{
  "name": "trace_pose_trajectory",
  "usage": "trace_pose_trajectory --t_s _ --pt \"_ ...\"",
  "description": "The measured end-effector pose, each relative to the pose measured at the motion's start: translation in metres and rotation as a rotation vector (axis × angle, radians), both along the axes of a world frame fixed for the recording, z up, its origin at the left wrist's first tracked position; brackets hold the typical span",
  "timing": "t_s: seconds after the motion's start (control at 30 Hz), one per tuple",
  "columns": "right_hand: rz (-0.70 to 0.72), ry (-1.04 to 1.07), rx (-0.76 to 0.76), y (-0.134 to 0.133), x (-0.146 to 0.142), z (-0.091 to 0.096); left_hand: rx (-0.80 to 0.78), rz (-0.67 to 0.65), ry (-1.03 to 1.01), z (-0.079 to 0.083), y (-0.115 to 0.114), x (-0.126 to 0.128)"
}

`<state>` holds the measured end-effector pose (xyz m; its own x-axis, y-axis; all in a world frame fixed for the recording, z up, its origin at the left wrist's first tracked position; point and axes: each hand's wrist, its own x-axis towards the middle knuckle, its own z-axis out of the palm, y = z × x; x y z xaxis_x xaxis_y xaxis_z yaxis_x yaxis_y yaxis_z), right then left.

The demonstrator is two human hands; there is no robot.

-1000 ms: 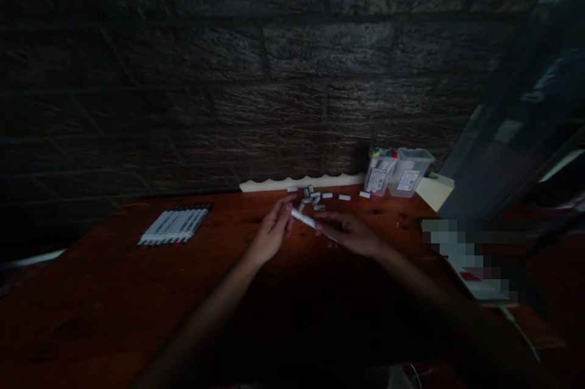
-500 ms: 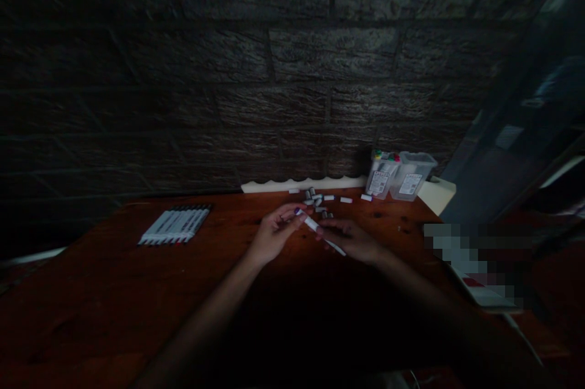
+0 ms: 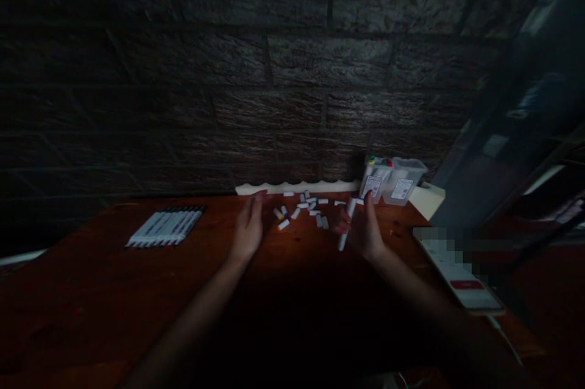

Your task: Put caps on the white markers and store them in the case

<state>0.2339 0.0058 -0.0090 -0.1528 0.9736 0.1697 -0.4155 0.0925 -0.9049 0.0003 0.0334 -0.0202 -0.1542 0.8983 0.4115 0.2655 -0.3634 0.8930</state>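
My right hand (image 3: 365,227) grips a white marker (image 3: 348,222) with a purple upper end, held nearly upright above the table. To the left, my left hand (image 3: 249,225) is off the marker, its fingers stretched out and nothing visible in it. Between the two hands lie several loose marker caps (image 3: 302,206), mostly white, some with purple, yellow or orange ends. Farther left, a row of white markers with dark ends (image 3: 165,227) lies side by side on the wooden table (image 3: 219,316).
At the back right stand a clear plastic box of markers (image 3: 373,185) and another clear box (image 3: 402,188), by a cream-coloured piece (image 3: 429,199). A white wavy-edged strip (image 3: 297,188) runs along the brick wall (image 3: 292,102). A tablet-like device (image 3: 475,297) with a cable lies at right.
Both hands were together on the marker. The left hand has let go and moved left; the right hand has moved right and turned the marker more upright. More caps show between them.
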Motion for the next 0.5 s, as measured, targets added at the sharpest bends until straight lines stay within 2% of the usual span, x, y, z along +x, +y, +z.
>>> trace_pose_trajectory --t_s 0.13,0.27,0.4,0.5 --pt "0.052 0.004 -0.033 0.0023 0.0043 -0.0004 0.038 0.035 0.036 -0.0028 0.0040 -0.0044" --pt "0.003 0.003 -0.064 0.0023 0.0047 -0.0052 0.085 0.018 0.132 -0.0043 0.0002 0.0000" --pt "-0.049 0.039 -0.104 0.0021 0.0032 -0.0025 0.095 0.028 0.146 -0.0045 -0.0011 0.0008" --pt "-0.032 0.088 -0.089 0.0026 0.0019 -0.0011 0.103 0.044 0.156 -0.0060 0.0007 -0.0014"
